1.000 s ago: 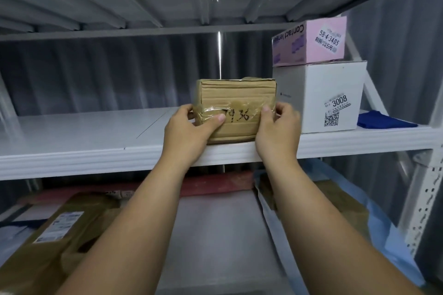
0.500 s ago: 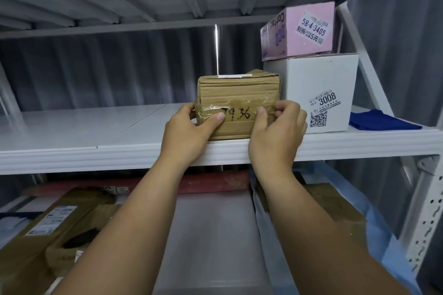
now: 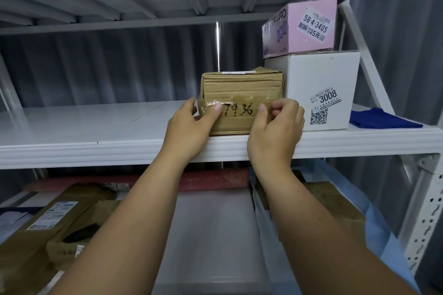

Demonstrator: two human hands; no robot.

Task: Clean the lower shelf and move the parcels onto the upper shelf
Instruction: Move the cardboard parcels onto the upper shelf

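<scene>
A brown box (image 3: 241, 100) with clear tape and black writing on its front sits at the front edge of the upper shelf (image 3: 72, 148). The left hand (image 3: 189, 130) holds the box's left side, with the thumb on the front. The right hand (image 3: 275, 133) holds the right side, thumb on the front and fingers curled by the corner. Just beside the brown box, on its right, stands a white box (image 3: 321, 91) with a pink box (image 3: 299, 27) on top. A blue cloth (image 3: 381, 118) lies near the shelf's right end. On the lower shelf (image 3: 211, 235) lie brown parcels (image 3: 48, 223) at the left and a blue bag (image 3: 383, 235) at the right, with a red roll (image 3: 211, 178) along the back
</scene>
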